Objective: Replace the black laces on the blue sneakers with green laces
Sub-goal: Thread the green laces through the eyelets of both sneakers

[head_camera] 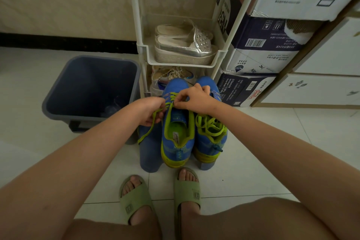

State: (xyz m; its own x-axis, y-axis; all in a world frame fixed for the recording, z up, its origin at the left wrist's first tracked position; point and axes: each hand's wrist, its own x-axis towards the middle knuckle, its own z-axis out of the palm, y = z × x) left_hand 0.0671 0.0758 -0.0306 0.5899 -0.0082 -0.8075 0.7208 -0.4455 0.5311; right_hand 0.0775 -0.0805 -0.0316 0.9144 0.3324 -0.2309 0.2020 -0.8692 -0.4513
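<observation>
Crouched over the tiled floor (253,152), I work at a pair of blue sneakers (178,148) that stand side by side, toes away from me, on a low blue stool (150,154) in front of a white shoe rack (143,48). My hands are close together over the eyelets of the sneaker on my left. My left hand (149,110) is curled round a green lace (158,111), whose loose end hangs down past the stool's edge. My right hand (194,98) pinches the lacing at its upper rows. The other sneaker (211,142), just beside it, carries green laces bunched loosely over its tongue. A grey bin (91,87) stands to the left, silver platform shoes (185,46) sit on the rack, and cardboard boxes (263,45) are stacked to the right. Green slides (136,200) are on my feet.
</observation>
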